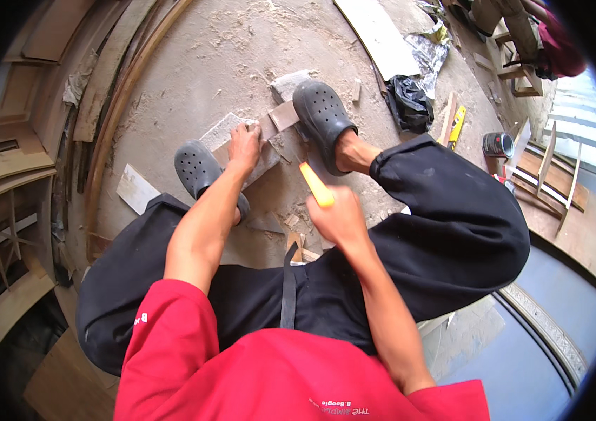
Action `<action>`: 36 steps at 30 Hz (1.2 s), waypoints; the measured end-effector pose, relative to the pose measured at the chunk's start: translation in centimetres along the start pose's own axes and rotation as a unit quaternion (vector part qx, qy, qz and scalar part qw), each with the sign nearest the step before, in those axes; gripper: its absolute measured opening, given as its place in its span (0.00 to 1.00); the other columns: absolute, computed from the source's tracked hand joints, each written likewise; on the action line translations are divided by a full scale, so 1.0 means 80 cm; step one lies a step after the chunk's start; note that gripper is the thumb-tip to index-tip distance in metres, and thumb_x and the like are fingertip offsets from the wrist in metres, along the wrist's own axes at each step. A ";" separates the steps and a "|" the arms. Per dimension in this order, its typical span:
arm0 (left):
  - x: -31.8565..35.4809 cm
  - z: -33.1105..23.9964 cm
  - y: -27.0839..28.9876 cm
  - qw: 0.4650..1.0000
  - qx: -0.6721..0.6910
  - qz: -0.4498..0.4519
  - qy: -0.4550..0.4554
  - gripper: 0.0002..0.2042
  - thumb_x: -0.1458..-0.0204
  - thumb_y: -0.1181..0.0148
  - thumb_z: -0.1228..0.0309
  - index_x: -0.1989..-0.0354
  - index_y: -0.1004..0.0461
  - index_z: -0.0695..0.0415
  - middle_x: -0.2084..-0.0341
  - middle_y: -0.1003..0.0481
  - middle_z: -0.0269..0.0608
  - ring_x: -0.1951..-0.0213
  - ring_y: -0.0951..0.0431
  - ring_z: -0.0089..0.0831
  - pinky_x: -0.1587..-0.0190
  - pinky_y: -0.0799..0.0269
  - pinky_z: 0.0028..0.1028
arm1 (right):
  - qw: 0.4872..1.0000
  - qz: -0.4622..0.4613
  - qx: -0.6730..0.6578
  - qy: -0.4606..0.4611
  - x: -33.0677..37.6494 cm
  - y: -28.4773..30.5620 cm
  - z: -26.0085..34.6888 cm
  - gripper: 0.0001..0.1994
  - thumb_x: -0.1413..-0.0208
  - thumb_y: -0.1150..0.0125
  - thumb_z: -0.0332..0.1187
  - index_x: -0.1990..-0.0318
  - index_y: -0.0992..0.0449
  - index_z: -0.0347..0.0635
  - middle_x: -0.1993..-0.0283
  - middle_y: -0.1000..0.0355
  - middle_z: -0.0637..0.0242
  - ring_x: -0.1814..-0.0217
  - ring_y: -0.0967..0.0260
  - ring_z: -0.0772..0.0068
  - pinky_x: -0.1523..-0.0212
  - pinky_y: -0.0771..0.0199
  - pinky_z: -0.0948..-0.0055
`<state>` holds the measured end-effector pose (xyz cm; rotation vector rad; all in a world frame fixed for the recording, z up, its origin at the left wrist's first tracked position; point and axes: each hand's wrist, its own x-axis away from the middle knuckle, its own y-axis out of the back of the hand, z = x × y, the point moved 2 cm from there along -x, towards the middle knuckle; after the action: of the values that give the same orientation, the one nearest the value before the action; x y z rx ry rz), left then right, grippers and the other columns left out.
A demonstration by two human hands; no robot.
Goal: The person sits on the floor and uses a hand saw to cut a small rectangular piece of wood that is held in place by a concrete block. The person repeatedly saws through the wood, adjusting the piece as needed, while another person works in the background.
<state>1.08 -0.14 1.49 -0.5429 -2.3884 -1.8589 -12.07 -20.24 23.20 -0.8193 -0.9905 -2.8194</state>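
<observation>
My left hand (244, 146) is closed over a short strip of wood (283, 116), pressing it down between my feet. That strip lies across pale, rough blocks (222, 128). To the right and nearer to me, my right hand (341, 216) is wrapped round a tool with a yellow-orange handle (317, 185). The handle's end sticks out of the fist toward the wood; the rest of the tool is hidden or blurred. My grey clogs stand on either side of the wood, the right clog (322, 105) against a pale block (291, 84).
Long boards (112, 70) lean along the left side. A white panel (381, 38), a black plastic bag (410, 104), a yellow spirit level (457, 126) and an open can (498, 145) lie to the right. Another person (515, 35) is at the far right. Shavings cover the floor.
</observation>
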 end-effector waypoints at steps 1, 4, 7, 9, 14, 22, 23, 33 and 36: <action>-0.001 -0.001 0.004 1.000 0.008 0.008 -0.004 0.24 0.47 0.38 0.62 0.41 0.30 0.48 0.49 0.32 0.51 0.48 0.32 0.52 0.49 0.28 0.44 | 1.000 0.001 -0.001 -0.003 -0.014 0.002 0.003 0.14 0.50 0.42 0.37 0.73 0.22 0.31 0.74 0.27 0.41 0.67 0.26 0.39 0.64 0.25 0.51; -0.001 0.005 0.001 1.000 0.012 -0.004 -0.003 0.23 0.47 0.38 0.62 0.41 0.29 0.47 0.49 0.32 0.50 0.48 0.32 0.52 0.49 0.28 0.44 | 1.000 0.006 0.011 -0.003 -0.015 0.008 0.010 0.14 0.50 0.42 0.37 0.71 0.22 0.31 0.72 0.27 0.40 0.66 0.26 0.38 0.62 0.26 0.52; -0.002 0.007 -0.004 1.000 0.013 0.003 0.003 0.24 0.48 0.36 0.61 0.41 0.29 0.45 0.48 0.32 0.50 0.47 0.32 0.52 0.48 0.28 0.44 | 1.000 0.006 0.028 0.005 0.010 -0.012 0.021 0.13 0.50 0.43 0.36 0.71 0.24 0.30 0.73 0.28 0.40 0.67 0.26 0.40 0.66 0.28 0.54; 0.003 0.012 -0.007 1.000 0.014 -0.005 0.013 0.25 0.49 0.36 0.61 0.41 0.29 0.46 0.49 0.32 0.50 0.48 0.32 0.52 0.48 0.28 0.44 | 1.000 0.012 0.008 -0.002 0.039 0.001 0.025 0.13 0.50 0.43 0.35 0.73 0.25 0.30 0.74 0.29 0.40 0.68 0.27 0.39 0.68 0.29 0.54; 0.018 -0.006 -0.021 1.000 0.025 -0.004 0.017 0.24 0.50 0.35 0.62 0.42 0.28 0.48 0.51 0.30 0.51 0.49 0.31 0.52 0.49 0.28 0.43 | 0.999 -0.011 0.033 0.040 -0.007 -0.031 -0.001 0.12 0.51 0.43 0.32 0.76 0.27 0.29 0.78 0.30 0.42 0.74 0.29 0.41 0.71 0.31 0.54; 0.006 0.001 -0.007 0.999 0.039 -0.005 0.021 0.25 0.49 0.36 0.62 0.41 0.30 0.47 0.47 0.33 0.51 0.46 0.32 0.53 0.49 0.27 0.45 | 1.000 -0.008 0.011 0.026 -0.022 -0.037 0.007 0.12 0.50 0.41 0.35 0.71 0.23 0.32 0.75 0.28 0.41 0.68 0.26 0.39 0.66 0.27 0.51; 0.010 0.008 -0.009 0.999 0.039 -0.004 0.030 0.25 0.49 0.36 0.62 0.41 0.30 0.47 0.47 0.33 0.51 0.46 0.32 0.52 0.49 0.27 0.44 | 0.998 -0.017 0.046 0.037 -0.010 -0.042 0.012 0.12 0.50 0.40 0.35 0.72 0.23 0.32 0.75 0.27 0.43 0.67 0.26 0.40 0.65 0.27 0.51; 0.013 -0.009 -0.009 0.999 0.023 -0.025 0.017 0.21 0.45 0.44 0.70 0.41 0.31 0.53 0.52 0.31 0.52 0.47 0.31 0.51 0.47 0.29 0.44 | 0.999 -0.014 0.000 0.034 -0.032 -0.058 -0.009 0.12 0.50 0.43 0.34 0.76 0.25 0.30 0.76 0.29 0.41 0.71 0.28 0.38 0.67 0.29 0.52; 0.005 -0.003 0.005 0.999 0.025 0.001 0.021 0.20 0.44 0.46 0.70 0.41 0.31 0.53 0.52 0.30 0.52 0.48 0.30 0.51 0.47 0.29 0.44 | 0.999 -0.014 0.001 0.044 -0.028 -0.045 0.002 0.12 0.51 0.43 0.33 0.77 0.26 0.30 0.77 0.29 0.42 0.73 0.28 0.39 0.68 0.29 0.53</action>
<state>0.82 -0.17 2.05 -0.4961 -2.3991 -1.7868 -10.85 -17.58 20.16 -0.6796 -0.9999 -2.8506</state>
